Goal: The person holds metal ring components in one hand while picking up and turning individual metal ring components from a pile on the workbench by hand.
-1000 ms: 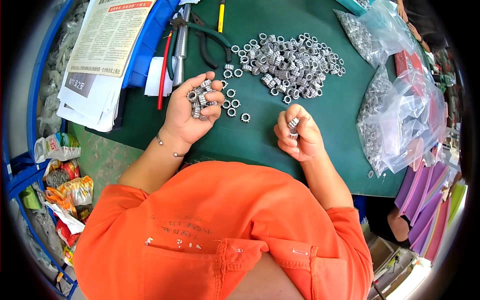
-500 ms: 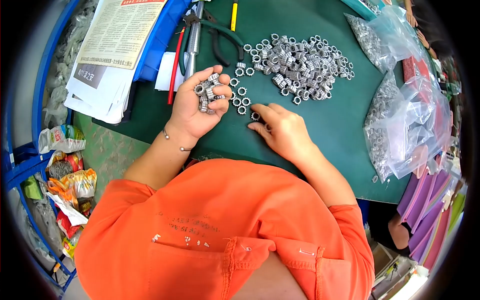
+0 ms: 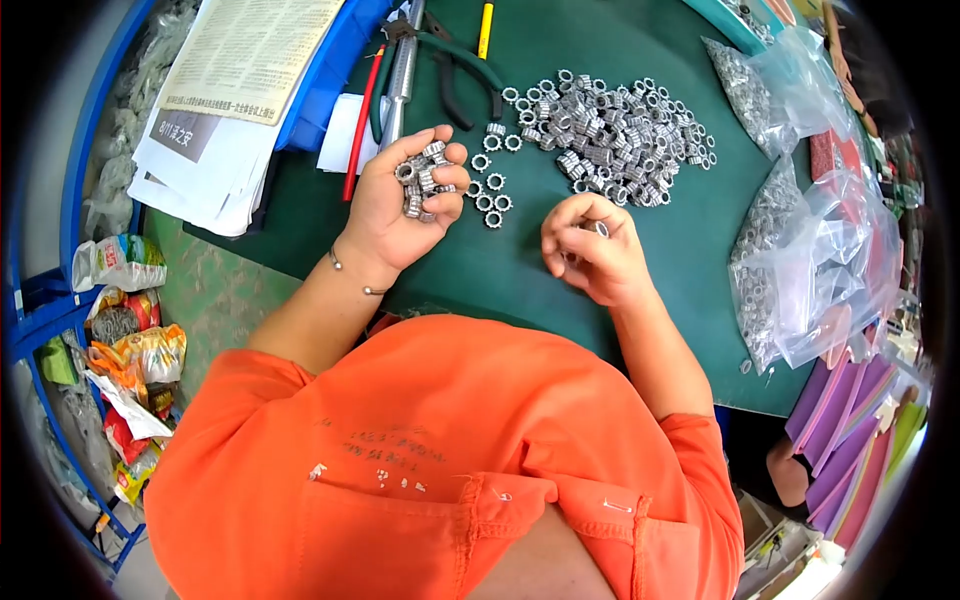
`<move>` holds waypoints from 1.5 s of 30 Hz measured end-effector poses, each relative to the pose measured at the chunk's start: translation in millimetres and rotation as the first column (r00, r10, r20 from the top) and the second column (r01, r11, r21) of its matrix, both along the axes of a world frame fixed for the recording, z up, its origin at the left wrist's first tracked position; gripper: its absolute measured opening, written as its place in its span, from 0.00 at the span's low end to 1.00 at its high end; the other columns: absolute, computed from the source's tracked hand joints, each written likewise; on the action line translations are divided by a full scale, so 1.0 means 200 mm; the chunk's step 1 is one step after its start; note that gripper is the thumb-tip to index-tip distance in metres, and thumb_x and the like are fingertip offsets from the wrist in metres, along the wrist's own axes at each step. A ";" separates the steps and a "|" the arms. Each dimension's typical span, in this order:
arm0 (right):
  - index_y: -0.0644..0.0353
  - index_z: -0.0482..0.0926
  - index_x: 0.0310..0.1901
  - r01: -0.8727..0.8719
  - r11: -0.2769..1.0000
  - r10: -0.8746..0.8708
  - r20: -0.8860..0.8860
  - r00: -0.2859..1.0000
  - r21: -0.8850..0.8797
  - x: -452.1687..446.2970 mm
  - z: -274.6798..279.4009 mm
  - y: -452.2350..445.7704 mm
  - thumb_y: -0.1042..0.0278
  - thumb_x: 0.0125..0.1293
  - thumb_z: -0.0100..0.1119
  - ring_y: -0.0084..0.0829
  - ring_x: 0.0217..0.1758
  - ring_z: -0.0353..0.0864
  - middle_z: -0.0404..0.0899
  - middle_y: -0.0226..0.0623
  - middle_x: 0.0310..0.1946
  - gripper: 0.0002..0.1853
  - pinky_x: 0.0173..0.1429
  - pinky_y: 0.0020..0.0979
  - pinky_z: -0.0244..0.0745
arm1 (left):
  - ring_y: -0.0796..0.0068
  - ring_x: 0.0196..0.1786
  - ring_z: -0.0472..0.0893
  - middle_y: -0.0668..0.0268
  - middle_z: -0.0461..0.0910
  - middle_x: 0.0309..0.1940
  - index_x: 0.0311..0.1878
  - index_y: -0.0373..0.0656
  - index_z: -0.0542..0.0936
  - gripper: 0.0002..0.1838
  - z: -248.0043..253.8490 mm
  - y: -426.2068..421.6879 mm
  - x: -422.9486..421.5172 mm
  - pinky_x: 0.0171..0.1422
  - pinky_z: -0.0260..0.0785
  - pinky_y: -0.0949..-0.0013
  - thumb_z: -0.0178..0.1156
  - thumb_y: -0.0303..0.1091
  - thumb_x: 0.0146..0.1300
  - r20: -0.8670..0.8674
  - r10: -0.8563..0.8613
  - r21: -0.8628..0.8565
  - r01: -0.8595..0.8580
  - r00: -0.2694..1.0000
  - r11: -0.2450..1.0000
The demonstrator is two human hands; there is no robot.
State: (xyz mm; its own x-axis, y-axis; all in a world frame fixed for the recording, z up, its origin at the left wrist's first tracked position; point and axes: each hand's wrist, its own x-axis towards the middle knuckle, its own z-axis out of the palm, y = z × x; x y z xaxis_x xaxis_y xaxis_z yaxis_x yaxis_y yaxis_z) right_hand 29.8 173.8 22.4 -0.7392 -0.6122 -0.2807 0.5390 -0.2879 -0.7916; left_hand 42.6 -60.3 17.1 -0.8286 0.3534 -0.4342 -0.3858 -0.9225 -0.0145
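My left hand [image 3: 385, 220] is palm up, its fingers curled around a clump of small toothed metal rings [image 3: 424, 178]. To the right, my right hand [image 3: 608, 262] is closed, with a metal ring [image 3: 600, 229] showing between thumb and fingers; part of the grip is hidden. Between the hands, several loose rings [image 3: 494, 203] lie on the green tabletop [image 3: 480, 270]. Beyond my right hand spreads a big heap of the same rings [image 3: 630, 140].
Pliers [image 3: 455, 75], a red pen [image 3: 363, 125] and a metal rod [image 3: 402, 85] lie at the back left, beside papers [image 3: 200, 170] and a blue tray [image 3: 320, 90]. Clear bags of rings [image 3: 765, 265] line the right edge. Another person's hand [image 3: 858, 115] shows at the far right.
My right hand has lifted from the loose rings and moved right, its fingers now curled around a ring. The left hand stays about where it was, still full of rings.
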 end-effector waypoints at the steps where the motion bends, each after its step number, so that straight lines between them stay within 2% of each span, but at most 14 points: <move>1: 0.63 0.77 0.36 0.022 0.935 0.079 -0.268 0.960 0.355 0.00 0.02 -0.05 0.76 0.59 0.54 0.23 0.24 0.75 0.78 0.37 0.27 0.05 0.21 0.21 0.65 | 0.76 0.28 0.71 0.64 0.71 0.34 0.43 0.42 0.70 0.07 0.00 0.00 0.00 0.21 0.60 0.77 0.49 0.33 0.65 0.008 0.008 -0.013 -0.007 1.000 1.000; 2: 0.59 0.78 0.38 0.251 0.830 0.272 -0.754 0.598 0.498 -0.02 -0.01 -0.10 0.76 0.57 0.57 0.29 0.26 0.77 0.78 0.35 0.28 0.07 0.27 0.28 0.72 | 0.76 0.28 0.71 0.64 0.71 0.34 0.43 0.42 0.70 0.07 0.00 0.00 0.00 0.21 0.60 0.77 0.49 0.33 0.65 0.009 0.012 -0.014 -0.012 1.000 1.000; 8: 0.58 0.78 0.36 0.456 0.669 0.424 -0.805 0.414 0.587 -0.01 -0.04 -0.18 0.75 0.53 0.61 0.40 0.29 0.77 0.74 0.36 0.30 0.07 0.33 0.37 0.74 | 0.76 0.28 0.71 0.63 0.72 0.34 0.42 0.43 0.71 0.06 0.00 -0.01 0.02 0.21 0.60 0.77 0.50 0.32 0.65 0.012 0.015 0.001 -0.015 1.000 1.000; 11: 0.60 0.76 0.32 0.173 0.819 0.178 -0.530 0.829 0.547 -0.05 0.03 -0.09 0.75 0.55 0.61 0.31 0.27 0.76 0.76 0.35 0.29 0.04 0.26 0.27 0.68 | 0.76 0.28 0.71 0.63 0.72 0.33 0.42 0.42 0.71 0.06 -0.01 -0.02 0.02 0.21 0.60 0.77 0.50 0.32 0.64 0.030 0.022 -0.007 -0.021 0.999 1.000; 14: 0.61 0.73 0.35 0.118 0.991 -0.117 0.027 0.993 -0.059 -0.06 0.06 -0.07 0.72 0.61 0.54 0.18 0.21 0.72 0.76 0.36 0.24 0.03 0.18 0.16 0.56 | 0.76 0.30 0.70 0.63 0.70 0.35 0.43 0.42 0.71 0.07 -0.01 -0.02 0.01 0.21 0.60 0.78 0.47 0.33 0.66 0.032 0.028 -0.020 -0.028 0.999 0.999; 18: 0.61 0.78 0.31 -0.004 0.873 0.116 -0.199 0.973 0.488 -0.05 0.08 -0.15 0.71 0.56 0.62 0.19 0.28 0.76 0.78 0.31 0.27 0.04 0.21 0.19 0.64 | 0.77 0.29 0.69 0.63 0.70 0.35 0.43 0.42 0.71 0.07 -0.01 0.00 0.00 0.20 0.59 0.78 0.48 0.33 0.66 0.018 0.023 -0.009 -0.022 1.000 1.000; 20: 0.60 0.79 0.32 0.351 0.740 0.343 -0.772 0.536 0.573 -0.02 0.00 -0.23 0.67 0.50 0.68 0.34 0.22 0.76 0.77 0.37 0.25 0.10 0.25 0.30 0.72 | 0.77 0.29 0.69 0.63 0.70 0.35 0.43 0.42 0.71 0.07 0.00 0.00 -0.01 0.20 0.59 0.78 0.48 0.33 0.66 0.011 0.020 -0.012 -0.020 1.000 1.000; 24: 0.61 0.78 0.37 0.464 0.645 0.529 -0.793 0.303 0.607 0.00 -0.02 -0.24 0.68 0.53 0.65 0.32 0.20 0.75 0.77 0.37 0.25 0.11 0.23 0.29 0.71 | 0.77 0.29 0.69 0.63 0.70 0.35 0.43 0.42 0.71 0.07 0.02 -0.02 0.00 0.20 0.59 0.78 0.48 0.33 0.66 0.012 0.039 -0.021 -0.039 0.999 0.999; 26: 0.63 0.77 0.34 -0.065 0.851 0.243 -0.282 0.928 0.520 -0.02 0.06 -0.17 0.70 0.56 0.62 0.25 0.18 0.73 0.78 0.34 0.25 0.07 0.20 0.23 0.67 | 0.77 0.29 0.69 0.63 0.70 0.35 0.43 0.42 0.71 0.07 0.01 -0.03 0.01 0.20 0.59 0.78 0.47 0.33 0.66 0.010 0.036 -0.019 -0.036 0.999 0.999; 28: 0.62 0.74 0.39 -0.095 0.984 0.101 0.035 0.994 -0.152 -0.06 -0.02 0.01 0.67 0.63 0.53 0.22 0.19 0.71 0.76 0.40 0.28 0.08 0.15 0.19 0.58 | 0.77 0.29 0.70 0.63 0.70 0.35 0.43 0.42 0.70 0.07 0.00 -0.03 0.01 0.20 0.59 0.78 0.47 0.33 0.66 0.011 0.038 -0.020 -0.038 0.999 0.999; 32: 0.61 0.71 0.45 0.312 0.910 -0.260 0.212 0.942 -0.273 -0.06 0.20 0.23 0.68 0.65 0.50 0.16 0.18 0.60 0.70 0.34 0.30 0.09 0.13 0.14 0.49 | 0.74 0.34 0.72 0.61 0.71 0.38 0.46 0.41 0.71 0.10 -0.04 -0.01 0.00 0.26 0.66 0.75 0.47 0.34 0.67 -0.072 0.025 0.101 -0.018 0.997 0.995; 35: 0.64 0.71 0.42 0.531 0.822 -0.568 -0.218 0.794 -0.208 -0.12 0.42 0.56 0.68 0.67 0.50 0.11 0.19 0.55 0.67 0.28 0.24 0.08 0.14 0.13 0.43 | 0.66 0.41 0.76 0.57 0.73 0.43 0.49 0.38 0.70 0.12 0.02 0.06 -0.01 0.40 0.73 0.67 0.47 0.34 0.67 0.015 0.046 0.057 -0.047 0.999 0.997; 39: 0.65 0.72 0.36 0.976 -0.033 -0.608 -0.770 -0.192 -0.217 -0.25 0.58 1.04 0.70 0.61 0.59 0.19 0.25 0.72 0.79 0.41 0.32 0.08 0.17 0.17 0.57 | 0.58 0.57 0.70 0.54 0.70 0.54 0.58 0.38 0.68 0.18 0.04 0.12 0.00 0.64 0.62 0.55 0.42 0.35 0.69 -0.040 0.027 0.173 -0.019 0.999 0.985; 45: 0.67 0.79 0.43 0.911 -0.195 -0.105 -0.931 0.350 0.365 -0.33 0.34 1.56 0.62 0.62 0.57 0.29 0.41 0.78 0.81 0.37 0.37 0.15 0.48 0.26 0.70 | 0.53 0.67 0.60 0.54 0.60 0.65 0.64 0.41 0.61 0.23 0.07 0.17 0.02 0.69 0.53 0.51 0.40 0.38 0.69 -0.128 -0.056 0.171 0.078 0.990 0.982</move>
State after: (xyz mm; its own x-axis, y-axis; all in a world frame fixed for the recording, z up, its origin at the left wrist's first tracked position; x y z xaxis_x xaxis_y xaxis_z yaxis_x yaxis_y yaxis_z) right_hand -36.7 485.4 89.8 -0.7548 0.4705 0.4571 0.1004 0.7715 -0.6283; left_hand 46.0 -25.5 30.1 -0.8434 0.4712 -0.2582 -0.4553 -0.8819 -0.1223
